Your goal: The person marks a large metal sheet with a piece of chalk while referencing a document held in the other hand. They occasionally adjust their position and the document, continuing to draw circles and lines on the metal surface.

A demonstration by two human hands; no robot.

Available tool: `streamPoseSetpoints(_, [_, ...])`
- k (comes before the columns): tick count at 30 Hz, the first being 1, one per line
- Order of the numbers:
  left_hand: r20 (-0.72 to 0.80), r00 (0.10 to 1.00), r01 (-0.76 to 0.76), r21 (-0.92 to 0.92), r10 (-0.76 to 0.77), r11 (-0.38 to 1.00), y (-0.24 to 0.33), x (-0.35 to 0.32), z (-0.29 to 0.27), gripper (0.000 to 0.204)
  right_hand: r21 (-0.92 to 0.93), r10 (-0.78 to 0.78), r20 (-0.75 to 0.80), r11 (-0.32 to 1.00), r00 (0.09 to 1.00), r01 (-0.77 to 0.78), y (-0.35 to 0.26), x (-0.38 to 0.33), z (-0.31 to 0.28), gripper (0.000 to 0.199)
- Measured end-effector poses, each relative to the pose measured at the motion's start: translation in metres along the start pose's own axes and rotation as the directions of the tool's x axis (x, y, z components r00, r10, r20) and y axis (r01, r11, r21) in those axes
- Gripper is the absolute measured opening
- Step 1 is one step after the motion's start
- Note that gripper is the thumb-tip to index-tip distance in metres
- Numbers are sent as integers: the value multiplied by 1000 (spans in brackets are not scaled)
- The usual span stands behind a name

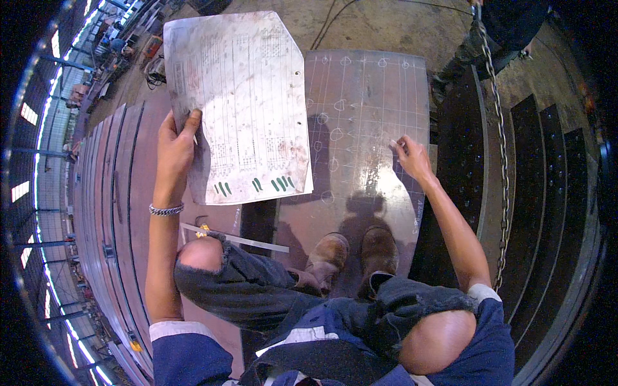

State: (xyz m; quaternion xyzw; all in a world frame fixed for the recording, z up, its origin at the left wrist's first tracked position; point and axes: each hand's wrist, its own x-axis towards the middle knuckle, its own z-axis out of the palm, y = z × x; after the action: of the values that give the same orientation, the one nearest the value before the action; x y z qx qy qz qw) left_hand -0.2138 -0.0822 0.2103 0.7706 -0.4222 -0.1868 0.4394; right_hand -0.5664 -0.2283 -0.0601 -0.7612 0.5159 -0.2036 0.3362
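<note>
My left hand (177,149) is closed on the left edge of a smudged paper drawing (251,109), thumb on top. The sheets show printed line diagrams and green marker strokes along the bottom, with two punched holes at the right edge. My right hand (415,161) pinches a small white piece that looks like chalk (393,143), just over a steel plate (367,167). The plate carries a grid of thin white lines, with circles and marks drawn at many crossings. The drawing hides the plate's left part. My boots (380,251) stand on its near end.
Beside my left knee lie a metal square (257,244) and a yellow item (203,230). Long steel plates (119,167) are stacked at left. Dark steel pieces with holes (454,174) lie at right, near a hanging chain (501,135). Another person (512,29) stands at the far right.
</note>
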Motion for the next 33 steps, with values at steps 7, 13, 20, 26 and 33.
streamPoseSetpoints(7, [-12,1000,-22,-11,22,1000,10,-4,4,31,-32,-19,-97,999,995,16,5,52,13,26])
streamPoseSetpoints(13, [-26,1000,0,-47,-2,999,6,-1,1,32,14,62,-118,998,991,-61,4,74,26,29])
streamPoseSetpoints(20, [-73,997,-14,-71,9,997,4,-8,0,31,39,99,-197,995,975,-93,10,83,40,31])
streamPoseSetpoints(26, [-36,999,28,-78,-31,997,7,-7,1,28,50,113,-226,993,968,-104,24,87,49,30])
streamPoseSetpoints(33, [-37,999,28,-74,-31,997,12,-8,-1,28,80,144,-198,988,970,-130,10,86,45,28])
